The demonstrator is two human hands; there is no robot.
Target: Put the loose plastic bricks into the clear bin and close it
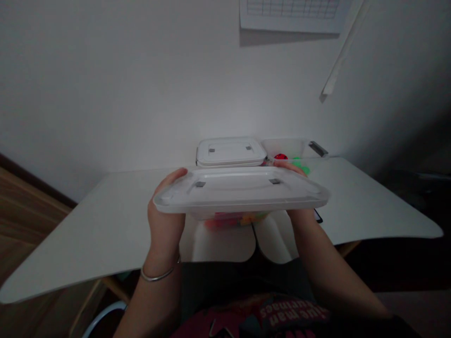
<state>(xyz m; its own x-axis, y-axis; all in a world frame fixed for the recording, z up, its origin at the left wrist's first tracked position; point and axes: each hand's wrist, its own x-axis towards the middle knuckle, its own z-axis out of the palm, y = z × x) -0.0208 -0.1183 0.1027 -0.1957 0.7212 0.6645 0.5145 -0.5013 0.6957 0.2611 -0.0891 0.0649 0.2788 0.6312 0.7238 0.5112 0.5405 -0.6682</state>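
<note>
Between my two hands, a clear plastic storage box with a white lid is held up above the table. Blurred red and orange things show through its side below the lid. My left hand grips the box's left end, thumb on the lid's far edge. My right hand wraps the right end; part of it is hidden behind the lid. Just beyond stands a second lidded box against the wall. To its right is a clear box without a lid, with a red thing and green pieces showing.
The white table meets the wall and has a dark gap near its front middle. A dark flat device lies partly hidden by my right forearm. A grey strip sits at the open box's right end. A printed sheet hangs above.
</note>
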